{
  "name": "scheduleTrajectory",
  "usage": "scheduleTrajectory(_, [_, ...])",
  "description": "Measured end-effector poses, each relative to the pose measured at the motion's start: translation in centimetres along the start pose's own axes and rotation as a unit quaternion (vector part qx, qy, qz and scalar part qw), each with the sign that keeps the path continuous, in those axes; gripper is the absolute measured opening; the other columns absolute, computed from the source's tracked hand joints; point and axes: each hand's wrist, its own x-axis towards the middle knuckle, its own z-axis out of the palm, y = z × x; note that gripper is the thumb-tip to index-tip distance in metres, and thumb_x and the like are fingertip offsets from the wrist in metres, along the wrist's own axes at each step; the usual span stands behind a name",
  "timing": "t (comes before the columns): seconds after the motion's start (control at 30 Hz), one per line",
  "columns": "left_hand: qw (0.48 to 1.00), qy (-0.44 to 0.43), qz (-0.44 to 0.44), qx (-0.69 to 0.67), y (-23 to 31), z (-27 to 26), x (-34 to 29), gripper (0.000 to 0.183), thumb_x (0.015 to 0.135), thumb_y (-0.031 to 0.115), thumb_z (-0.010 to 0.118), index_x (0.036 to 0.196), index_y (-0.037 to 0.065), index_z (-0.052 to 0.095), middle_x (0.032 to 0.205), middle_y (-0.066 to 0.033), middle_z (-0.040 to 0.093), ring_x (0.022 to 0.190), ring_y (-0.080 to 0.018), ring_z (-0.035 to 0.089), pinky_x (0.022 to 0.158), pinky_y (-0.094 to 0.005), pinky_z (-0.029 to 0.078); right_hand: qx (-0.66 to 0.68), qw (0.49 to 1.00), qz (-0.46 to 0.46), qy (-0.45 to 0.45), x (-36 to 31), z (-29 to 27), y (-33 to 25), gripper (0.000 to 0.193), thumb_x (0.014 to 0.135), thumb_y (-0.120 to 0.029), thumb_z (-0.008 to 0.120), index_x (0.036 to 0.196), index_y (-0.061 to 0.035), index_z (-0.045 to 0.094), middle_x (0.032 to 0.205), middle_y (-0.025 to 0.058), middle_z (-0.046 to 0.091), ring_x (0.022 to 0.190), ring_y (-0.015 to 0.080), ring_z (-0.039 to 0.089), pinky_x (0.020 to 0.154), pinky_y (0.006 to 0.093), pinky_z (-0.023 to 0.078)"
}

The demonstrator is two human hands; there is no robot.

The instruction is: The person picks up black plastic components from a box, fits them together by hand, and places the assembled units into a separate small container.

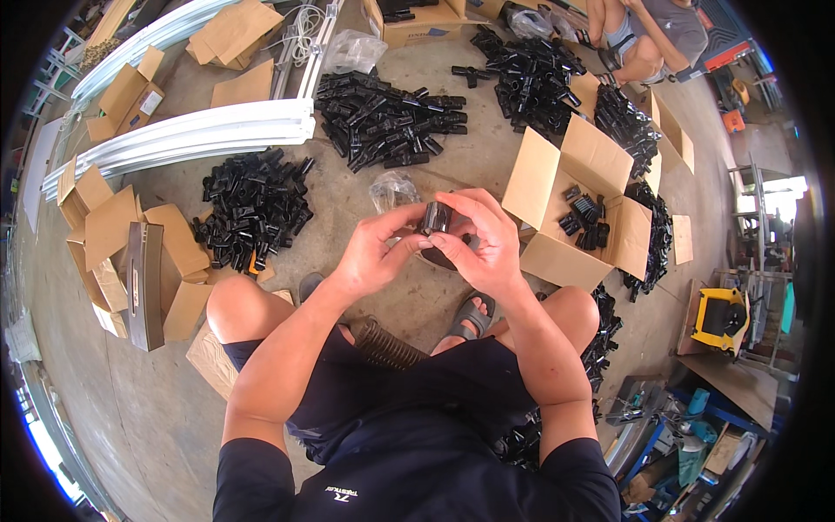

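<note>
A black tubular pipe fitting (437, 217) is held up in front of me between both hands. My left hand (376, 250) pinches it from the left side, thumb at its lower end. My right hand (489, 242) closes round it from the right, thumb below and index finger over the top. Part of the fitting is hidden behind my right fingers. Just beyond my hands a clear plastic bag (393, 189) lies on the concrete floor. To the right stands an open cardboard box (570, 259) with several black fittings (584, 215) inside.
Loose black fittings lie in a left pile (252, 204), a middle pile (383, 117) and a far pile (535, 83). White metal rails (209, 126) and opened cartons (178, 252) are at left. A coil spring (383, 344) sits between my legs. Another person (648, 43) sits far right.
</note>
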Motion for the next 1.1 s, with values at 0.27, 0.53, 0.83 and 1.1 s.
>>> scheduleTrajectory(0.27, [0.999,-0.012,0.031,0.032,-0.3,-0.1,0.1,0.038,0.096,-0.001,0.067,0.133,-0.003,0.062,0.111,-0.0137,0.074,0.101,-0.0178,0.071,0.089,-0.0325,0.057,0.018,0.999,0.036,0.012,0.0,0.3,0.1,0.038,0.090,0.001,0.076,0.126,0.0043,0.065,0.117,0.0121,0.062,0.097,0.0148,0.067,0.074,0.0255,0.061])
scheduleTrajectory(0.53, [0.989,0.067,-0.068,-0.113,-0.4,1.2,0.3,0.056,0.093,-0.011,0.066,0.146,0.003,0.054,0.128,-0.0124,0.067,0.108,-0.0163,0.067,0.095,-0.0302,0.056,0.192,0.959,0.169,0.125,0.2,0.7,1.1,0.031,0.095,-0.004,0.073,0.123,0.0045,0.065,0.112,0.0064,0.063,0.100,0.0132,0.064,0.076,0.0266,0.061])
scheduleTrajectory(0.83, [0.969,0.097,-0.105,-0.200,-1.0,1.4,0.4,0.057,0.089,-0.005,0.074,0.143,0.005,0.057,0.125,-0.0127,0.069,0.110,-0.0165,0.066,0.097,-0.0318,0.055,0.247,0.935,0.208,0.146,0.5,1.5,1.3,0.033,0.097,-0.008,0.071,0.127,0.0033,0.063,0.108,0.0057,0.065,0.094,0.0133,0.066,0.073,0.0303,0.063])
scheduleTrajectory(1.1, [0.964,0.100,-0.106,-0.224,-0.9,0.8,0.7,0.043,0.088,-0.005,0.075,0.130,-0.002,0.066,0.111,-0.0092,0.074,0.100,-0.0147,0.069,0.092,-0.0300,0.057,0.236,0.942,0.210,0.112,0.9,1.4,1.4,0.034,0.097,-0.006,0.072,0.128,0.0035,0.063,0.111,0.0070,0.064,0.099,0.0148,0.065,0.076,0.0326,0.064])
